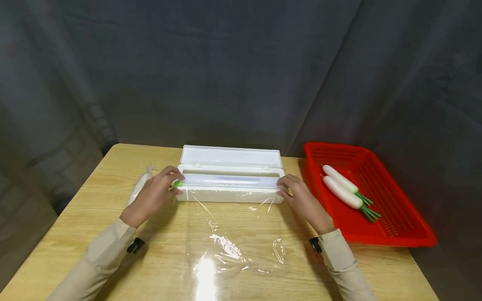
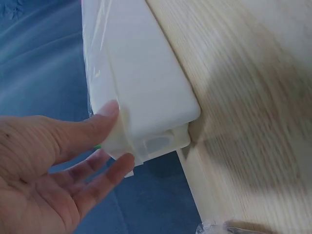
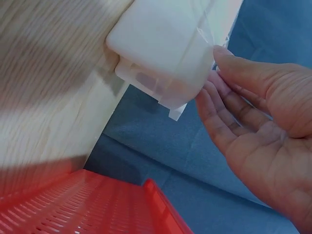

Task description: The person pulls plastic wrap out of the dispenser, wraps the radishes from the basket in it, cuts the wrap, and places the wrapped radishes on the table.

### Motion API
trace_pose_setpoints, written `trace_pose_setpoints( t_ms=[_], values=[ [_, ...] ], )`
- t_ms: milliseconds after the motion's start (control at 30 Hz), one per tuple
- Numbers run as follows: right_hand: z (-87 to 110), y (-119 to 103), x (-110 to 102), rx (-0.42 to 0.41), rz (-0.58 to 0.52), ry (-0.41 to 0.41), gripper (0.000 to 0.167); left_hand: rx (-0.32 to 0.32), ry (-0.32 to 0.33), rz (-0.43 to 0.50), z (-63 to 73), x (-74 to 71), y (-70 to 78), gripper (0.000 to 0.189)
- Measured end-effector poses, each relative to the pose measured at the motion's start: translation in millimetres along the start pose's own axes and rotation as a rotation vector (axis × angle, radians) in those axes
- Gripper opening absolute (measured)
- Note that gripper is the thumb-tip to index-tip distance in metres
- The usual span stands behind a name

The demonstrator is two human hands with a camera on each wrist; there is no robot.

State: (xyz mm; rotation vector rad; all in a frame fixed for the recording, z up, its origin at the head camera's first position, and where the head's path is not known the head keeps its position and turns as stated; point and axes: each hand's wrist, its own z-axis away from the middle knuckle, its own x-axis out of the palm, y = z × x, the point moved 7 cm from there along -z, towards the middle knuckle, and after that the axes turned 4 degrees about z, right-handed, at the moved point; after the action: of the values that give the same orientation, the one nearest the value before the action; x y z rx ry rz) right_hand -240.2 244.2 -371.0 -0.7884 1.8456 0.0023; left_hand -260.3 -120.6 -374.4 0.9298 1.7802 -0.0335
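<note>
A white cling film dispenser lies across the table with its long lid tipped open at the back. Inside it sits a roll of cling film, and a clear film sheet runs from it over the front edge toward me. My left hand holds the dispenser's left end, thumb at the front and fingers over the corner, beside a small green piece. At the opposite end, my right hand grips the corner in the same way. Both wrist views show the thumbs at the box edge.
To the right stands a red plastic basket holding two white radishes with green stems. A white item in clear wrapping lies behind my left hand. Dark curtains hang close behind the wooden table.
</note>
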Motion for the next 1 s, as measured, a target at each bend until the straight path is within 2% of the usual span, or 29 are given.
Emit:
trace_pose_setpoints(
  t_ms=[400,700,833,1000],
  values=[
    [3.9,2.6,0.4,0.018,0.015,0.045,0.022,-0.019,-0.020,0.095,-12.4,5.1,-7.0,0.028],
    [-2.5,0.8,1.5,0.056,0.001,-0.007,0.020,-0.009,-0.011,0.072,-14.2,3.5,-7.8,0.029],
    [-2.8,-2.2,-6.3,0.083,-0.025,-0.016,0.020,-0.007,-0.007,0.072,-12.6,3.0,-9.7,0.031],
    [1.8,-2.6,-28.6,0.110,-0.013,0.016,0.022,-0.029,-0.025,0.127,-14.2,4.9,-10.7,0.034]
  ],
)
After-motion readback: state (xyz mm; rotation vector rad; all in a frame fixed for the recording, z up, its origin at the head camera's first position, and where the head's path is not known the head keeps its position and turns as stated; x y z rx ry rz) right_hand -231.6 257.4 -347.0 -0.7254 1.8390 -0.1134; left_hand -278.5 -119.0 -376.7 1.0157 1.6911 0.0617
